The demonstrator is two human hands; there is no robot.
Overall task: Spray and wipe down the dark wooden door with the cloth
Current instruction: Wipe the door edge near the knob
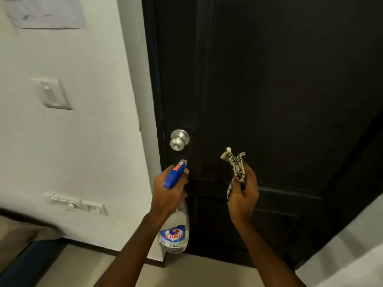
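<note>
The dark wooden door [279, 90] stands closed and fills the view ahead of the person; its round silver metal knob [179, 139] serves here as the reference point. Just below the knob, the left hand [167, 193] is wrapped around the neck of a clear plastic spray bottle with a blue trigger head [175, 230], with a finger lying forward at the trigger. The bottle's long axis runs nearly upright: the body hangs down below the fist, and the nozzle at the top points forward and slightly up at the door's face below the knob. To the right of the knob and a little lower, the right hand [244, 191] has its fingers curled around a bunched cream cloth with dark checked lines [235, 166], whose loose ends stick up above the fist.

Both hands are raised before the door, apart from its surface. The bottle hand appears nearer the latch edge, the cloth hand nearer the middle rail. Judged from this pose, spraying comes first, and the cloth waits alongside.
</note>
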